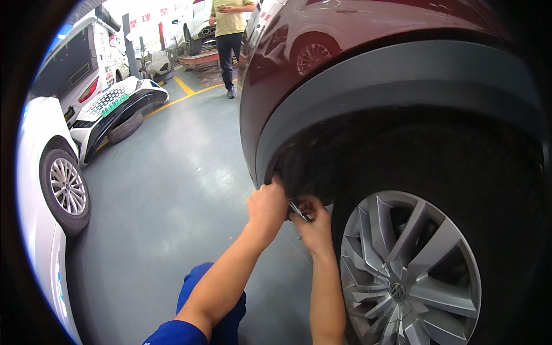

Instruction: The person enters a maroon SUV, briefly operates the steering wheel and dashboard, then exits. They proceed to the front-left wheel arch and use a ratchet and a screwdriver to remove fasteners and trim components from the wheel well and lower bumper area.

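Note:
A dark red car stands at the right, with a grey plastic wheel arch trim [270, 144] round its front wheel opening. At the lower end of that trim is my left hand [268, 206], closed on the edge with the thumb up; its other fingertips are hidden behind. Just to its right my right hand [314, 225] pinches a slim shiny metal hand tool [300, 211], its kind unclear. The tool points up and left toward the trim's lower end. Dark shadow inside the wheel well hides whatever its tip touches.
Close on my right is the silver alloy wheel [402, 276]. A white car [46, 172] stands at the left. Beyond it a removed white bumper [115, 106] lies by a loose tyre [125, 127]. A person [228, 34] in a yellow-green shirt stands at the back.

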A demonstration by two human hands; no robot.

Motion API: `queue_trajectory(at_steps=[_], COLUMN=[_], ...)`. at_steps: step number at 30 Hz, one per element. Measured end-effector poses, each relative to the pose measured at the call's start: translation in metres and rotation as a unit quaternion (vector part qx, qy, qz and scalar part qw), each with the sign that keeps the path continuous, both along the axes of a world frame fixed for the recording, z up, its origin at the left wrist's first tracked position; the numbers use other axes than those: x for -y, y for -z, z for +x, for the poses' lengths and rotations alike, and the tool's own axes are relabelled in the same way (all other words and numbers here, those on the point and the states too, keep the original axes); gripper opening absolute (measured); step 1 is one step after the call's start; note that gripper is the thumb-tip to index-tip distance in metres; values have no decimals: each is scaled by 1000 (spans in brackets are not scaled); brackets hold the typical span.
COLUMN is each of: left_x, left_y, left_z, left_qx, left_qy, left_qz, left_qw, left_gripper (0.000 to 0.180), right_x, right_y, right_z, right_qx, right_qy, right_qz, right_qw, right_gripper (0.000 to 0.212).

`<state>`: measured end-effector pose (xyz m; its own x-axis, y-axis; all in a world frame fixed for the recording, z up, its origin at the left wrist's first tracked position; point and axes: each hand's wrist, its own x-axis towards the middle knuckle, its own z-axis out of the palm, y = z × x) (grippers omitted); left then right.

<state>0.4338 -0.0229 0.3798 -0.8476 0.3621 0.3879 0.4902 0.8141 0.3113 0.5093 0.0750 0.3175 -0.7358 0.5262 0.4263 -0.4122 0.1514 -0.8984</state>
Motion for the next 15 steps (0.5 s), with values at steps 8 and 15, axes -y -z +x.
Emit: queue_trajectory(at_steps=[8, 15], left_x=[-4, -8], left_y=[10, 15], left_z=[-1, 0], left_qx=[-11, -18], left_qy=[-16, -29], left_qz=[24, 35], left_qw=[1000, 999], left_gripper=[27, 29], right_x=[5, 0], right_y=[-4, 2], right_z=[3, 2], right_qx=[93, 153], right_qy=[-45, -97], right_qz=[-64, -89], right_qw=[993, 979], right_gripper=[16, 21])
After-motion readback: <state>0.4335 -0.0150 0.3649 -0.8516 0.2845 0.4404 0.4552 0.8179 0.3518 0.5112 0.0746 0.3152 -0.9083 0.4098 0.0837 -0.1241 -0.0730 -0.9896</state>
